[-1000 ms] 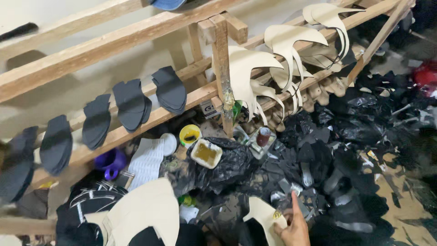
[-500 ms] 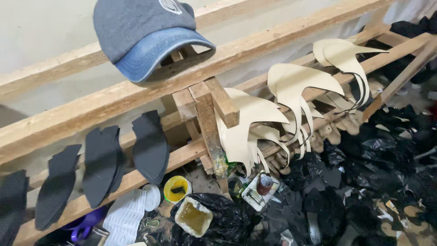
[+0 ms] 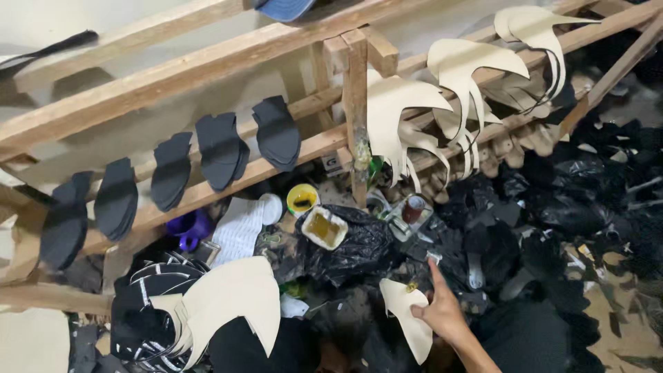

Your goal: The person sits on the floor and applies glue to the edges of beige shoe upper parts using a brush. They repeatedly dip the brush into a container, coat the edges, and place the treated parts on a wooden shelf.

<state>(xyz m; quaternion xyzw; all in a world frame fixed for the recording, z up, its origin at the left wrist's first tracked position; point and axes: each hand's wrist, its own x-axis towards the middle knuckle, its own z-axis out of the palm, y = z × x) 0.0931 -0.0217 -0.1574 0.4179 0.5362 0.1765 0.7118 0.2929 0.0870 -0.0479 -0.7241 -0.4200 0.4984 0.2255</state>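
Head view: looks down over a cluttered heap below a slanted wooden rack.
Hand (image 3: 442, 314): one hand at the bottom edge, which side I cannot tell; thumb pinching a cream cut piece (image 3: 407, 314), forefinger pointing up.
Piece: held low over black bags (image 3: 345, 252), just beside the hand.
Near left: a larger cream piece (image 3: 231, 304) lies on a striped black cloth (image 3: 148, 293).
Middle: an open glue tub (image 3: 323, 228) sits on the bags; a yellow lid (image 3: 302, 199) behind it.
Far: black soles (image 3: 217, 148) and cream uppers (image 3: 394, 114) hang on the rack rail (image 3: 207, 190).
Risk: likely a loose pinch could drop the piece into the glue or clutter.
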